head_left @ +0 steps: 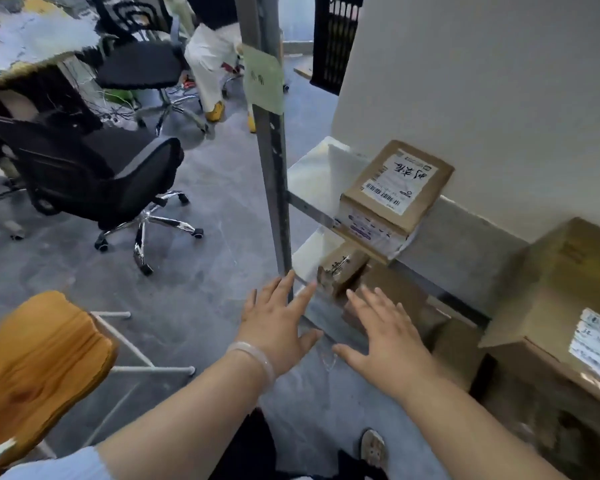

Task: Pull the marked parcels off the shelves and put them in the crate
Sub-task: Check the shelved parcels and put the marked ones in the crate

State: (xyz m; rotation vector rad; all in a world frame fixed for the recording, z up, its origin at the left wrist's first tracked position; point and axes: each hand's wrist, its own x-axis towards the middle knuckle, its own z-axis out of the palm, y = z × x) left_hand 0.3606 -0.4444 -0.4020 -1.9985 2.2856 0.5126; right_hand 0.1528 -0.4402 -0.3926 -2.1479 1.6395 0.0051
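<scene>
Seen from my remote desk: a mottled grey floor point(222, 271) and a plain white wall point(482, 81) frame a metal shelf rack point(274, 168) at right. A labelled cardboard parcel point(395, 181) sits on its upper shelf, with a smaller parcel point(343, 268) below. Left hand point(274, 327) and right hand point(385, 337) hover near, fingers spread, holding nothing.

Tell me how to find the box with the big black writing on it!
Find the grey metal shelf rack by the white wall. On the higher shelf in view sits one flat brown parcel. Only its white label shows big black handwriting; the box below is smaller, the carton to its right bigger.
</scene>
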